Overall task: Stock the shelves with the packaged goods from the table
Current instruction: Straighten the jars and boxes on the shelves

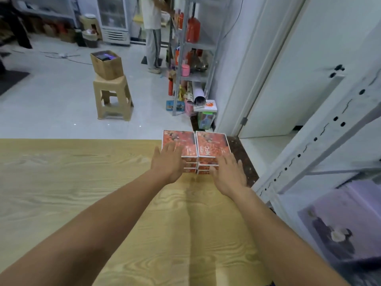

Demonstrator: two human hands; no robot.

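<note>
**Both hands spread at the box stacks**

Two side-by-side stacks of orange boxes point(212, 145) stand at the far right corner of the wooden surface point(82, 172). The left hand point(168, 162), fingers spread, lies against the left stack. The right hand point(228, 174) (equally spread) meets the right stack's near edge.

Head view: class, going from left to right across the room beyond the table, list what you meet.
Stool carrying a box → standing person → shelves → door. The fridge is left out because it lines up with the stool.
</note>
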